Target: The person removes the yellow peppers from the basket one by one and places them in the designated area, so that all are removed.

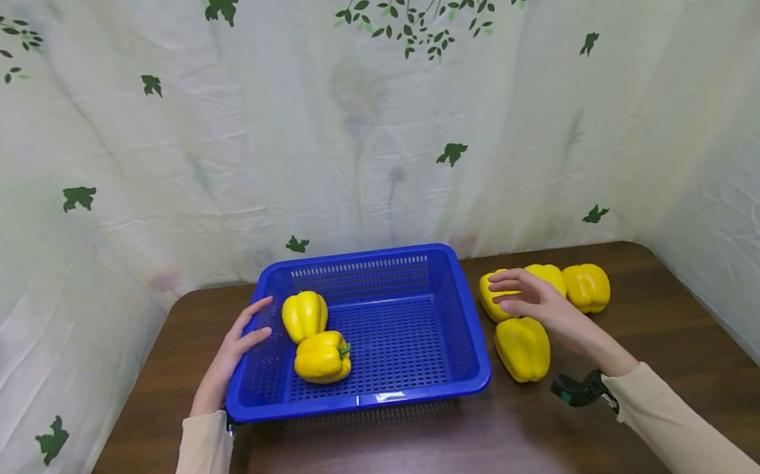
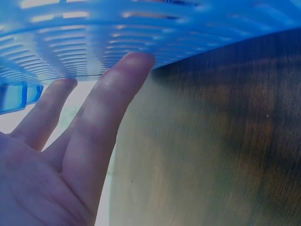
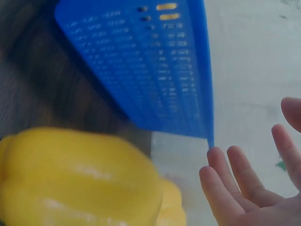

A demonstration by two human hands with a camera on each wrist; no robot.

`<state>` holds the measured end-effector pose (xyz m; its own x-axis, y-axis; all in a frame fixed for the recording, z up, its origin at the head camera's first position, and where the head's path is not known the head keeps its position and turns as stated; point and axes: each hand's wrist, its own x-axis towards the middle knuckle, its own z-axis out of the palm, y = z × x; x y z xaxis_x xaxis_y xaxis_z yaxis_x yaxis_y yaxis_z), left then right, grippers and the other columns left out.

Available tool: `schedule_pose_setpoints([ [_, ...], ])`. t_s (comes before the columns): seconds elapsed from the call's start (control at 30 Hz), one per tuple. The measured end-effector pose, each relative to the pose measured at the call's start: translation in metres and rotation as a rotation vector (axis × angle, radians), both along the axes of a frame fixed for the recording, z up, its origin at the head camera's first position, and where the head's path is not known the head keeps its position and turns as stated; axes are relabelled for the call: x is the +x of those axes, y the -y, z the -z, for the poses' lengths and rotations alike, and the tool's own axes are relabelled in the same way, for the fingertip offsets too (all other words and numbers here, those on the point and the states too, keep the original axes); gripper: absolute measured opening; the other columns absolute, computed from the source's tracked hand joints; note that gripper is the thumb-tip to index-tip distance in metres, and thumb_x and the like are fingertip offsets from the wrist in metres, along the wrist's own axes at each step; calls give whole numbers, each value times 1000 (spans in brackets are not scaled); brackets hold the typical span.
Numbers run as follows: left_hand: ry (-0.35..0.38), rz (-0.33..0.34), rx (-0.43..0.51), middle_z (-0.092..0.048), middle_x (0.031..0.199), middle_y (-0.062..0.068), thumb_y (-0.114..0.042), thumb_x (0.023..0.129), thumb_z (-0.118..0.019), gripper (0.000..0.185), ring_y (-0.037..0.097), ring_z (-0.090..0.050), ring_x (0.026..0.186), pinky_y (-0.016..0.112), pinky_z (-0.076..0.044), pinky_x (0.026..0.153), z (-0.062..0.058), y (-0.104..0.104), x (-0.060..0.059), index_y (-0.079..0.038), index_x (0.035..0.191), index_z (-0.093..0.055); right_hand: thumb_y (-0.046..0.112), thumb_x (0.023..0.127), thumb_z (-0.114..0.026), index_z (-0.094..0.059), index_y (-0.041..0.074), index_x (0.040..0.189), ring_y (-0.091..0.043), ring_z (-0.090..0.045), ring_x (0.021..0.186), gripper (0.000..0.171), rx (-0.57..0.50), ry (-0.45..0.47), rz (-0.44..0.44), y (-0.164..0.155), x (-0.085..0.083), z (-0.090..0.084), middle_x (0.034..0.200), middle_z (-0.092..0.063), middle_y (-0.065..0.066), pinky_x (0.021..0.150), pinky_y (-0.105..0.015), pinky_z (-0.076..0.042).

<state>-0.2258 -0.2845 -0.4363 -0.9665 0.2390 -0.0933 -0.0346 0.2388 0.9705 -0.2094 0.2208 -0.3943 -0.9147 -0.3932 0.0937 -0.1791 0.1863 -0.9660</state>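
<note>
A blue perforated basket (image 1: 369,399) stands mid-table. Two yellow bell peppers lie in its left half, one (image 1: 305,314) behind the other (image 1: 321,357). My left hand (image 1: 251,332) rests with straight fingers against the basket's left wall (image 2: 188,28); the fingers (image 2: 108,108) touch the plastic under the rim. Several more yellow peppers lie on the table right of the basket: one (image 1: 523,348) at the front, others (image 1: 587,287) behind. My right hand (image 1: 521,290) hovers open over the nearest rear pepper (image 1: 495,308), fingers spread (image 3: 244,183), holding nothing. A pepper (image 3: 80,179) fills that view's lower left.
The dark wooden table (image 1: 403,458) has rounded far corners. A pale curtain with green leaf prints (image 1: 367,115) closes it in at the back and both sides. A black and green wrist device (image 1: 580,389) sits on my right arm.
</note>
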Motion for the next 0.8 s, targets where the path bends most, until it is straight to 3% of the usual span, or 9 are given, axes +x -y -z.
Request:
schedule_pose_setpoints([
  [0.23,15,10,30,-7,157,10,-30,101,-43,55,46,-40,119,47,-48,87,0,0,0,-26,152,-22,15,97,-56,-42,1,136,-42,-45,123,44,-12,39,-11,16,-1,-6,135,-45,-22,99,-60,-34],
  [0.53,10,9,25,-7,157,10,-30,101,-43,54,46,-38,120,47,-47,87,0,0,0,-25,152,-23,13,98,-54,-44,2,136,-39,-48,122,41,-12,48,-73,38,-2,-16,135,-46,-24,97,-52,-40],
  [0.8,21,11,35,-10,156,11,-30,101,-43,55,46,-41,117,47,-48,86,0,0,0,-25,152,-22,16,98,-54,-47,9,134,-35,-53,117,37,10,50,-142,57,-4,-18,132,-50,-18,101,-49,-38],
])
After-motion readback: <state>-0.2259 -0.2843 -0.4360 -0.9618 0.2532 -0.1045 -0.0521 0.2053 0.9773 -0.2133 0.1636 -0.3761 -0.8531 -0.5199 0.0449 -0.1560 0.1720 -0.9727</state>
